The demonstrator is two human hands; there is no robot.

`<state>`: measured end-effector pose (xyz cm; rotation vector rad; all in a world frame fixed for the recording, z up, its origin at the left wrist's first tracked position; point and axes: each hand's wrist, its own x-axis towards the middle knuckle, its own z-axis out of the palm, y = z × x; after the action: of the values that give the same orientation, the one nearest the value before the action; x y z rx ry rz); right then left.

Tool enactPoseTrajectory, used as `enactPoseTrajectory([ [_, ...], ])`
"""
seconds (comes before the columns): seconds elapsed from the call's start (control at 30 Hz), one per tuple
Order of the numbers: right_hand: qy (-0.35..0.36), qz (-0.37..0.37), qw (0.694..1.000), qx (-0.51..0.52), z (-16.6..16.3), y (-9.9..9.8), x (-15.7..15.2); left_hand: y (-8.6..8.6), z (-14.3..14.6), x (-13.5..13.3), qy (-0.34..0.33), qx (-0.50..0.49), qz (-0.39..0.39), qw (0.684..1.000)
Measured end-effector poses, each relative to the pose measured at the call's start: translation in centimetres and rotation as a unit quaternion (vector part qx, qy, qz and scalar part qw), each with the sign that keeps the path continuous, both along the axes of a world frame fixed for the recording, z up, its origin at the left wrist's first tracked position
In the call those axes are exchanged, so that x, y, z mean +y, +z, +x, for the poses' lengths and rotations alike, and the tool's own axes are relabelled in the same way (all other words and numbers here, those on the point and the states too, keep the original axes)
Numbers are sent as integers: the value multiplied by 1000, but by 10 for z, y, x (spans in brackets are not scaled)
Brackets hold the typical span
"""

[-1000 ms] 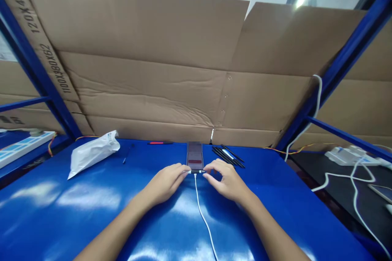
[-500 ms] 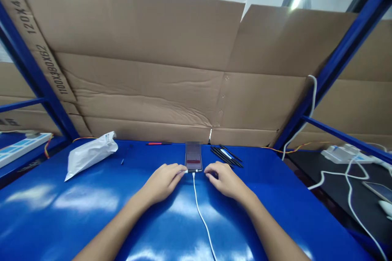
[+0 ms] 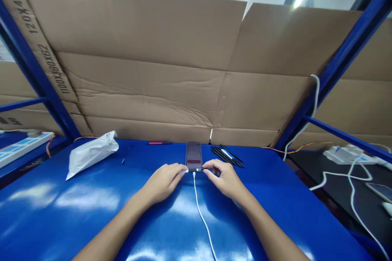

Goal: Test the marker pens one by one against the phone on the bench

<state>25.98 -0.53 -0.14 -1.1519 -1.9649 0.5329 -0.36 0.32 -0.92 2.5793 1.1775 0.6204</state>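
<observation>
**Q:** Hands first — what state?

**A:** Both are curled inward, not spread. The dark strip [image 3: 196, 169] at the near edge of the smartphone [image 3: 193, 155] is pinched from either end by the left hand [image 3: 162, 183] and the right hand [image 3: 225, 178]. Whether it is a plug body or a case edge can't be told at this size.

**Q:** Phone position?

**A:** It is laid flat on the blue work table [image 3: 70, 208], at the far middle, with its screen blurred out. A white cable [image 3: 199, 212] is run from the strip toward the near side.

**Q:** What's around it?

**A:** A bundle of black pens [image 3: 227, 155] is placed just right of the phone. Farther left are a red-and-black pen [image 3: 159, 143] and a white plastic bag [image 3: 92, 155]. Corrugated cardboard sheets [image 3: 147, 61] are stood behind the table, and a white power strip [image 3: 346, 155] is seen on the far right.

**Q:** Risks?

**A:** The phone isn't braced, so it could be skidded across the glossy top by uneven pinch pressure. The strip could be bent if it is pulled at an angle. The cable could be tugged if it is snagged — and the pens could be knocked by a swing of the right hand.
</observation>
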Motion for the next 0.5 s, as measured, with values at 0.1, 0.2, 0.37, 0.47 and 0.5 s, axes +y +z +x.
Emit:
enactPoseTrajectory([
  [0.1, 0, 4, 1000, -7, 1, 2, 0, 0, 0, 0, 1, -4, 1, 1000],
  [0.2, 1, 6, 1000, -10, 2, 2, -1, 0, 0, 0, 1, -13, 4, 1000],
  [0.37, 13, 4, 1000, -24, -1, 1, -2, -1, 1, -1, -4, -16, 2, 1000],
  [0.47, 11, 2, 1000, -27, -4, 0, -3, -1, 2, -2, -11, -8, -5, 1000],
  [0.5, 9, 2, 1000, -27, -4, 0, -4, -1, 2, -2, -12, -8, -10, 1000],
])
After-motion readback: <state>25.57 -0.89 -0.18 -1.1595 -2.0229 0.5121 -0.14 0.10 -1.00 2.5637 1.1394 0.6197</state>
